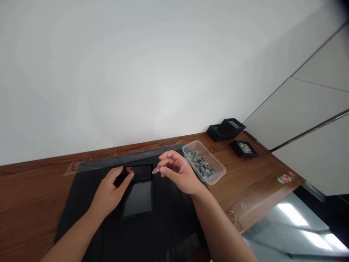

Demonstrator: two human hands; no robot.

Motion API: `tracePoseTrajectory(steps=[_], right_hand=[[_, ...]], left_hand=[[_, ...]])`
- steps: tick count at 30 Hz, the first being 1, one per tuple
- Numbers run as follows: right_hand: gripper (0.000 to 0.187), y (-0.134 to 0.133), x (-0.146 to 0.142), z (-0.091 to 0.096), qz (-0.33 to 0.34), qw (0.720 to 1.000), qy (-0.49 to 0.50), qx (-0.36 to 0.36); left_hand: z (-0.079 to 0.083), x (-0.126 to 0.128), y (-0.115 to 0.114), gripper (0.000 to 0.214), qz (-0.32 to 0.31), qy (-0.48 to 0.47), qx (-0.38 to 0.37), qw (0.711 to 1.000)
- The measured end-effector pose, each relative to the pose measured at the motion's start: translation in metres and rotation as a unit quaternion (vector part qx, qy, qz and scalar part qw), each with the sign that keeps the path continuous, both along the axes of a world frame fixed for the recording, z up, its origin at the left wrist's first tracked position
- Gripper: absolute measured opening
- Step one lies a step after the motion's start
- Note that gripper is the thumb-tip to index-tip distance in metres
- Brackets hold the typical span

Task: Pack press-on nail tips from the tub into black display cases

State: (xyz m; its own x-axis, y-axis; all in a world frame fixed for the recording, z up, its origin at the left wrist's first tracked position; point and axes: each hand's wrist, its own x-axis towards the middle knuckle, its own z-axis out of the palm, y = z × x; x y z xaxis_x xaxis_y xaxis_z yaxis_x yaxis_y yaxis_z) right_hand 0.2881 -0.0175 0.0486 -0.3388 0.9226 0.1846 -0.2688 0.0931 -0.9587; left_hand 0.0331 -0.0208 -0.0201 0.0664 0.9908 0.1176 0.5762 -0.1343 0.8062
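In the lower centre of the frame, a small pinkish oval piece [156, 170] was pinched in the right hand [178, 173], its grip clamped on it, near a black rectangular tray [141, 173] whose left end was clasped by the left hand [110, 189]. A clear plastic container [214, 163] of small pieces was seen right of centre.

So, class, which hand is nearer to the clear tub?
Right: the right hand is just beside the tub, while the left hand is farther off, at the black tray.
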Motion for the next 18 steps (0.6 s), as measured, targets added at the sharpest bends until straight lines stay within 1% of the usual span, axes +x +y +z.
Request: tracePoseTrajectory(steps=[3, 5, 9, 11, 14, 18], right_hand=[[0.033, -0.001, -0.003, -0.003, 0.011, 1.000, -0.006, -0.020], [0.035, -0.001, -0.005, -0.006, 0.012, 0.999, -0.007, -0.043], [0.036, -0.002, -0.012, -0.012, 0.033, 0.996, 0.007, -0.081], [0.035, -0.003, -0.016, -0.015, 0.050, 0.994, 0.007, -0.094], [0.034, -0.004, -0.020, -0.022, 0.052, 0.993, -0.037, -0.096], [0.035, -0.002, -0.026, -0.035, 0.058, 0.986, -0.138, -0.068]], left_hand=[[0.000, 0.001, 0.001, 0.039, 0.019, 0.019, 0.039, 0.999], [0.000, 0.002, 0.001, 0.039, 0.028, 0.027, 0.053, 0.998], [-0.002, 0.001, 0.000, 0.038, 0.053, 0.022, 0.043, 0.997], [-0.003, 0.000, 0.000, 0.037, 0.053, 0.015, 0.034, 0.998], [-0.002, 0.001, -0.001, 0.034, 0.032, 0.001, 0.013, 0.999], [0.002, 0.003, -0.001, 0.035, 0.005, -0.021, -0.016, 1.000]])
